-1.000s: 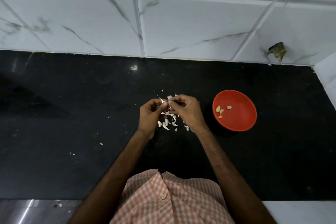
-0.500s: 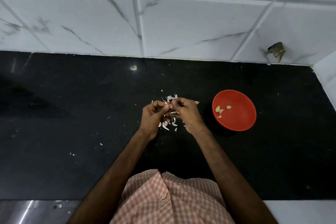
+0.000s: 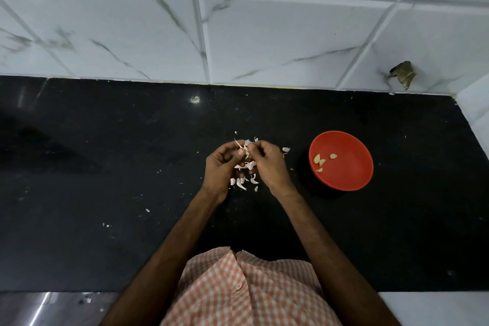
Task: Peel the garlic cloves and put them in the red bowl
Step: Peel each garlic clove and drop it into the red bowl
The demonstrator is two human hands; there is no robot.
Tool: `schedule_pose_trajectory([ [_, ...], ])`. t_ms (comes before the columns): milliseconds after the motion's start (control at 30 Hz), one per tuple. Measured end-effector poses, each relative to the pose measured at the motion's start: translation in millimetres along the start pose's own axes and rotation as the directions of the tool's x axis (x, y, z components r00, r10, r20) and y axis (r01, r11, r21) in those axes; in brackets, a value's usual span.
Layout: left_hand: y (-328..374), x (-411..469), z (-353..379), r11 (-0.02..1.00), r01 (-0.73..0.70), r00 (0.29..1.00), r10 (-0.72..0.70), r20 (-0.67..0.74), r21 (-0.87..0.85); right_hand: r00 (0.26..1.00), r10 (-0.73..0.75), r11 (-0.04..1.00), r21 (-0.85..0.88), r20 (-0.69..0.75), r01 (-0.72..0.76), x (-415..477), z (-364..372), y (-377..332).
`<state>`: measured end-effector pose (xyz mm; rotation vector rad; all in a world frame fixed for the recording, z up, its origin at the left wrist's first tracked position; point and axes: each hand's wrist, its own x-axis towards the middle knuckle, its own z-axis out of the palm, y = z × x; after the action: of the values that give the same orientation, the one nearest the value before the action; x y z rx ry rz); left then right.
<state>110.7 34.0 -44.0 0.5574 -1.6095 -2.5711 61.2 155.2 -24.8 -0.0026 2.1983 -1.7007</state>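
Being pinched by fingers (image 3: 240, 152) of the left hand (image 3: 222, 167) and right hand (image 3: 267, 164), a garlic clove (image 3: 245, 151) is held over the skins (image 3: 242, 184), probably so scraps miss the red bowl (image 3: 352, 180).

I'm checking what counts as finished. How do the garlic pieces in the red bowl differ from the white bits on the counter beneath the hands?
The cloves are plump and yellowish; the peels are thin, white, curled flakes. The cloves number about four; the peels are many more. The cloves lie together inside the red bowl; the peels lie scattered on the black counter. Both are small and lie loose.
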Motion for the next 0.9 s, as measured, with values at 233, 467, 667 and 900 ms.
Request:
schedule_pose_trajectory([
  [233,0.8,3.4,-4.3,0.994,0.082,0.996,-0.084,0.030,0.075,0.976,-0.217,0.940,-0.277,-0.026,0.202,-2.7,0.5,-0.9],
  [467,8.2,-0.8,-4.3,0.994,0.092,0.992,-0.097,0.082,0.067,0.918,-0.397,0.820,-0.456,-0.015,0.347,-1.2,-3.5,1.7],
  [667,8.0,-3.4,1.7,0.992,0.076,0.994,-0.083,0.067,0.104,0.893,-0.450,0.729,-0.570,0.019,0.379,-2.7,-4.2,-2.0],
  [900,12.8,-4.2,5.0,0.989,0.042,0.995,-0.054,0.082,0.145,0.903,-0.429,0.765,-0.539,-0.016,0.353,-1.0,-4.6,-2.8],
])
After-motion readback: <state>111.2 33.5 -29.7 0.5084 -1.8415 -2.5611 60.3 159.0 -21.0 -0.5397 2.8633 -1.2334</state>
